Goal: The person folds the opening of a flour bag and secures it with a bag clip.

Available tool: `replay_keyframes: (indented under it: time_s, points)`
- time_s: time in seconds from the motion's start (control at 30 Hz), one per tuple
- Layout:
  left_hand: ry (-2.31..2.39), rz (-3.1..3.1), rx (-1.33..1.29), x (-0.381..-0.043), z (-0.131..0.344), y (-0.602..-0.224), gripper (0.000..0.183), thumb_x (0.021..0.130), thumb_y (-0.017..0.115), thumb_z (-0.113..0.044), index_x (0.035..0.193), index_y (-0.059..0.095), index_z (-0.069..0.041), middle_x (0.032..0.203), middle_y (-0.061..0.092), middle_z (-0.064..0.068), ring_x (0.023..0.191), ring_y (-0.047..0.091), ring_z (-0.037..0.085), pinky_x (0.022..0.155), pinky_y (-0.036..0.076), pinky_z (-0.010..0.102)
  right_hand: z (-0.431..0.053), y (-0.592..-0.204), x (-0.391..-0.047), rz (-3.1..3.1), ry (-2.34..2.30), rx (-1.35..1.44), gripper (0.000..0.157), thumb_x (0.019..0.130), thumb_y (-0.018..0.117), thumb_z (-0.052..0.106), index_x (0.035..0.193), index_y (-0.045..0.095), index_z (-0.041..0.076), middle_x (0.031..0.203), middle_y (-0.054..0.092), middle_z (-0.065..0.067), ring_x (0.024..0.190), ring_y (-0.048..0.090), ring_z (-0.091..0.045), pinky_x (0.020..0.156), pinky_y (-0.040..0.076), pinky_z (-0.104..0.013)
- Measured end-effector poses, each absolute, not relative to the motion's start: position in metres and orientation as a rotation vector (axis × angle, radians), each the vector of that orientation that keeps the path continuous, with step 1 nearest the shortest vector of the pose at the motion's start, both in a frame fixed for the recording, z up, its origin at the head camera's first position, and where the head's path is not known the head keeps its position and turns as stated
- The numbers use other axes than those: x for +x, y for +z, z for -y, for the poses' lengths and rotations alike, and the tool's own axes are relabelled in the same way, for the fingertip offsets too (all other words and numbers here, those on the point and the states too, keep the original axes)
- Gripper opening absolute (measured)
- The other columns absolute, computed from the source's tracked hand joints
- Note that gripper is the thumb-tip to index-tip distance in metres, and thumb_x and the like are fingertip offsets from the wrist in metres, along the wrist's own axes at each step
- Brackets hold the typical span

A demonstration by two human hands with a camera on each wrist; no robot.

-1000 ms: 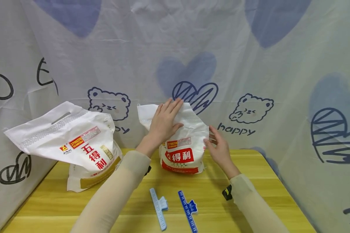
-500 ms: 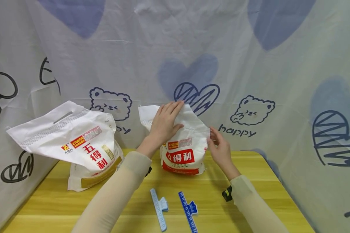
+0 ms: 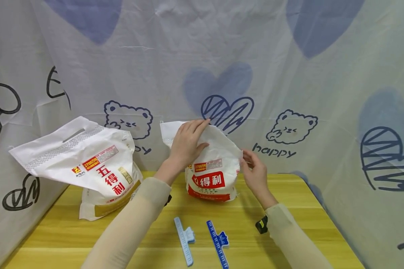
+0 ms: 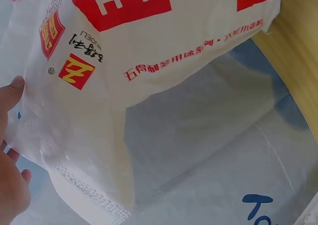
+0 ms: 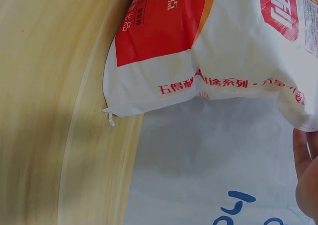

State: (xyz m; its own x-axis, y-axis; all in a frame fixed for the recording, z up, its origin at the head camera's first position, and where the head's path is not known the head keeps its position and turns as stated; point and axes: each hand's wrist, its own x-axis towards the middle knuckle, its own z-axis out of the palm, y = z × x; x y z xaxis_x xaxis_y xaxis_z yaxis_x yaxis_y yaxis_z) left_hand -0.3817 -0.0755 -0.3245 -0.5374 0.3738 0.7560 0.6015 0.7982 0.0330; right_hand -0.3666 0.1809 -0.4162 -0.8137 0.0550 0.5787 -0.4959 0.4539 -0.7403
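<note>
A white flour bag (image 3: 208,179) with red print stands near the back of the table, its top sagging and creased. At its upper edge my left hand (image 3: 186,144) holds the bag, fingers laid over the top and thumb on the front face. My right hand (image 3: 255,172) pinches the bag's upper right corner, fingertips partly hidden behind it. In the left wrist view the thumb (image 4: 12,93) lies against the white plastic near the bag's mouth. The right wrist view has the right fingers (image 5: 301,150) right at the bag's edge.
A second flour bag (image 3: 111,179) with a gold band and a handle slot leans at the left. Two long clips, one light blue (image 3: 183,241) and one dark blue (image 3: 217,243), lie in front on the wooden table (image 3: 289,209). A printed cloth (image 3: 175,48) hangs close behind.
My left hand has moved slightly down, and the bag's top beneath it has sunk a little. The right hand keeps its place at the corner. The clips lie as before.
</note>
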Motion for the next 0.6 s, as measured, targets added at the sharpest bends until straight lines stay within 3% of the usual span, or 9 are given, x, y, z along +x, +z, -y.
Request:
replay_keyframes:
  time_s: [0.23,0.6]
  points:
    - [-0.386,2.142,-0.776,-0.381,0.084,-0.328,0.069,0.087,0.087,-0.019,0.147,0.055,-0.007,0.142,0.060,0.013,0.132,0.054,0.032,0.119,0.038,0.044,-0.179,-0.415,-0.361,2.141,1.345,0.374,0.026,0.106,0.061,0.012,0.131,0.065,0.004,0.128,0.071,-0.014,0.115,0.069,-0.031,0.099,0.058,-0.045]
    - [-0.345,2.137,-0.842,-0.377,0.095,-0.333,0.059,0.089,0.085,-0.027,0.138,0.061,-0.004,0.136,0.062,0.014,0.129,0.055,0.032,0.117,0.041,0.043,-0.180,-0.417,-0.361,2.068,1.391,0.468,0.018,0.101,0.066,0.005,0.119,0.072,0.004,0.125,0.073,-0.009,0.114,0.070,-0.025,0.095,0.058,-0.026]
